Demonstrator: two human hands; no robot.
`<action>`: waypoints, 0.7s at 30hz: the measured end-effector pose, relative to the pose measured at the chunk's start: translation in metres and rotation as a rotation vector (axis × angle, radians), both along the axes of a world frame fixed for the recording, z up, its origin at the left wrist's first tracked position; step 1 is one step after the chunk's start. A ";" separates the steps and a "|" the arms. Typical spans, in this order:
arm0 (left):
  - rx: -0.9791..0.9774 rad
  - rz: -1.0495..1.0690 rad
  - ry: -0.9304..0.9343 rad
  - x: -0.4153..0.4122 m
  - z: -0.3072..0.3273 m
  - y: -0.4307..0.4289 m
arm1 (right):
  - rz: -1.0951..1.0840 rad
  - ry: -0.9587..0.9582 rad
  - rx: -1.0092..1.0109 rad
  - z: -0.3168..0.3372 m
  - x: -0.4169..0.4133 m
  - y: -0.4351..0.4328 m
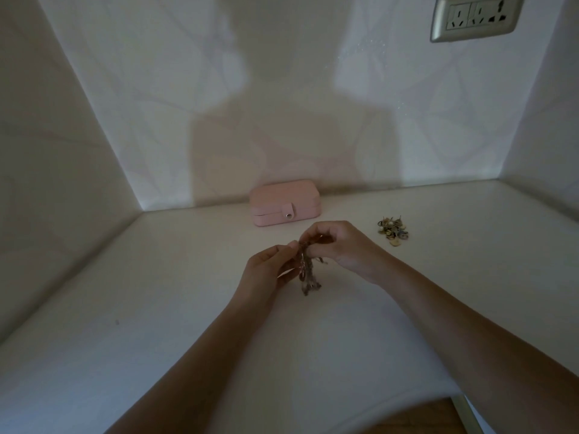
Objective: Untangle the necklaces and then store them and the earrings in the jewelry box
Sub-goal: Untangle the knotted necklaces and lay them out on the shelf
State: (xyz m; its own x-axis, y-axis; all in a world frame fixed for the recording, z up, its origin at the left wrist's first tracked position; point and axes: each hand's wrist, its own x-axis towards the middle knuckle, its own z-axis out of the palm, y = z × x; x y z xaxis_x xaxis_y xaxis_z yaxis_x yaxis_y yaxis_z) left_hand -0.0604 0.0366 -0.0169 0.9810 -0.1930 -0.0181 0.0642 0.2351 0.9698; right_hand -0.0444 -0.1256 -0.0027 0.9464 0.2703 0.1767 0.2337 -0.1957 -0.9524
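1. The pink jewelry box (285, 202) sits shut on the white bench (150, 308), hard against the back wall, with its snap tab fastened at the front.

2. In front of the box, on the person's side of it, the necklaces (308, 277) hang as one dark knotted bunch, lifted off the bench between two hands.

3. The left hand (266, 267) pinches the top of the bunch with curled fingers (291, 244). The right hand (341, 245) is clenched round the same upper part from the other side. Both are gripping chain, and the two hands nearly touch.

4. The loose ends dangle below the hands, toward the person. Whether they reach the bench I cannot tell.

5. To the right of the box, and well apart from it, the earrings (393, 231) lie in a small heap of gold and pale pieces.

6. My guess is that the chains are light, limp and thin. They will slide through a loose pinch, and they could kink or snap if tugged hard.

7. The sensible hold is fingertip-only, on a single strand just beside the knot. From there the loops can be eased apart rather than pulled at the ends.

8. The earrings look tiny and fiddly, with posts or hooks that may catch on each other. They are best picked up one by one, by the body.

9. Nothing is stored yet, and the box needs unsnapping first.
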 end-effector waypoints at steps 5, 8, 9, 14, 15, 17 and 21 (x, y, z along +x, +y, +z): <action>-0.001 -0.032 0.005 -0.002 0.001 -0.001 | 0.105 0.091 0.173 0.001 0.001 0.002; 0.001 -0.025 -0.009 -0.001 -0.001 -0.001 | 0.139 0.134 0.259 0.001 0.002 0.001; -0.004 -0.016 -0.017 0.000 -0.002 0.000 | 0.147 0.145 0.279 0.000 0.002 0.000; -0.098 0.000 -0.016 0.003 -0.002 0.003 | 0.208 0.163 0.264 -0.002 0.003 -0.003; -0.134 0.003 -0.001 0.004 -0.002 0.003 | 0.206 0.165 0.247 -0.002 0.003 -0.003; -0.158 0.000 0.009 0.004 -0.002 0.003 | 0.183 0.167 0.219 -0.002 0.003 -0.003; -0.122 -0.022 -0.004 0.003 -0.002 0.002 | 0.189 0.228 0.191 -0.004 0.004 -0.002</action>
State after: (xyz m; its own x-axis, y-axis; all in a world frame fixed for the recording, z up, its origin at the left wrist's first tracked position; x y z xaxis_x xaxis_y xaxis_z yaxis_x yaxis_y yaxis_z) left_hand -0.0573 0.0383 -0.0192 0.9765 -0.2154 0.0106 0.0671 0.3500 0.9344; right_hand -0.0405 -0.1281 -0.0067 0.9038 0.4268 0.0311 0.0262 0.0175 -0.9995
